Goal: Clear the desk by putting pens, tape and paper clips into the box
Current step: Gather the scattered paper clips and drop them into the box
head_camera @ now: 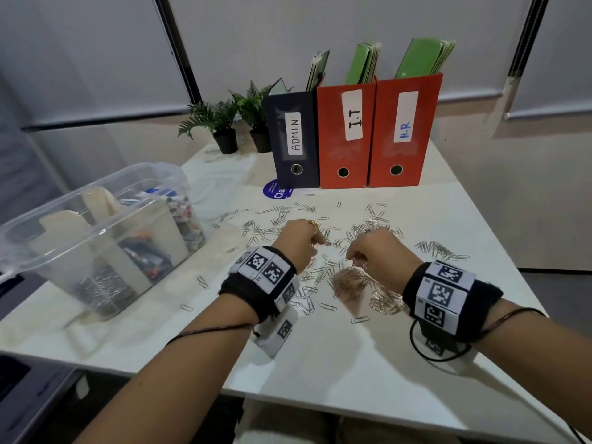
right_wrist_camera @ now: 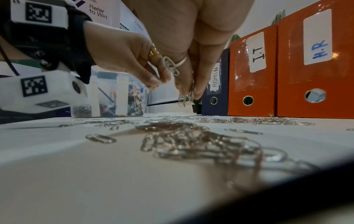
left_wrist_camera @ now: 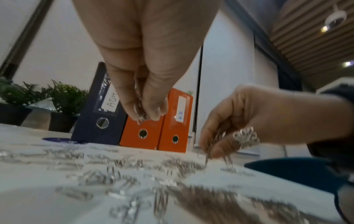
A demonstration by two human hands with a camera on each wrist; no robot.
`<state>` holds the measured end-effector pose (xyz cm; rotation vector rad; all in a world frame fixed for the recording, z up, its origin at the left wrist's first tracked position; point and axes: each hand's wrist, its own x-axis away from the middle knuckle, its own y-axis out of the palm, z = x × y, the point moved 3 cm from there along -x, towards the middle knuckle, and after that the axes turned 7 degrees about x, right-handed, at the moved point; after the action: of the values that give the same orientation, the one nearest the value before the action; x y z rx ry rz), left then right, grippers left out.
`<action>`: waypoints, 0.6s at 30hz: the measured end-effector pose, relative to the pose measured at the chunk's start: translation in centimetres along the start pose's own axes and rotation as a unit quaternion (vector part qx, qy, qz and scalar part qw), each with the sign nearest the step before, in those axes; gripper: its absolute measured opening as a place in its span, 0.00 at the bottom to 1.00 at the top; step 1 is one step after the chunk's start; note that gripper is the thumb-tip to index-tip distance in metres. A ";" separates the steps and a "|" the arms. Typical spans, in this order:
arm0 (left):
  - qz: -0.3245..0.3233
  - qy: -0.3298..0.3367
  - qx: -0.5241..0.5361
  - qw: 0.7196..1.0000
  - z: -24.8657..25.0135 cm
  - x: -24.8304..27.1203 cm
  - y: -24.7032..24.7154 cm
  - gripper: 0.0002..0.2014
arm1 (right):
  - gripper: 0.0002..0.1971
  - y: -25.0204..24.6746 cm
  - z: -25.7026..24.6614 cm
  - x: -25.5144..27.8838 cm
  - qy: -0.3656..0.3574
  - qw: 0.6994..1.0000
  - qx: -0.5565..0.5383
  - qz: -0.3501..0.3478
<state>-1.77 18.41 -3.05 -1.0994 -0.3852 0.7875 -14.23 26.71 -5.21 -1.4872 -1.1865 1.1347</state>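
Observation:
Silver paper clips (head_camera: 349, 283) lie scattered across the white desk (head_camera: 320, 363), thickest between my two hands. My left hand (head_camera: 315, 243) hovers just above the desk, and its curled fingers pinch a small bunch of clips (left_wrist_camera: 140, 116). My right hand (head_camera: 354, 259) is close beside it, also lifted, with a bunch of clips (right_wrist_camera: 186, 97) pinched and dangling from its fingertips. A clear plastic box (head_camera: 96, 232) with dividers stands at the left; it holds pens, tape and a pile of clips (head_camera: 102, 290).
Three standing file boxes (head_camera: 346, 136) marked ADMIN, I.T and H.R line the back of the desk. Two small potted plants (head_camera: 224, 123) stand to their left. A blue round sticker (head_camera: 275, 190) lies in front of the ADMIN file. The desk's front edge (head_camera: 352, 408) is near me.

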 end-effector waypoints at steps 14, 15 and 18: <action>0.392 -0.106 0.079 0.910 -9.4 9.2 -17.0 0.10 | 0.10 -4.9 -10.0 -5.6 -0.090 0.982 -0.162 0.044; 0.413 -0.122 0.077 0.899 -10.5 10.1 -18.0 0.10 | 0.11 -5.1 -11.3 -6.2 -0.100 0.980 -0.167 0.045; 0.467 -0.165 0.058 0.867 -13.8 12.6 -20.9 0.09 | 0.11 -5.5 -15.1 -7.9 -0.132 0.973 -0.180 0.048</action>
<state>23.31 14.08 8.64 -1.0116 -0.0539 1.8524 -1.29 18.24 3.87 -1.7173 -1.5843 1.2595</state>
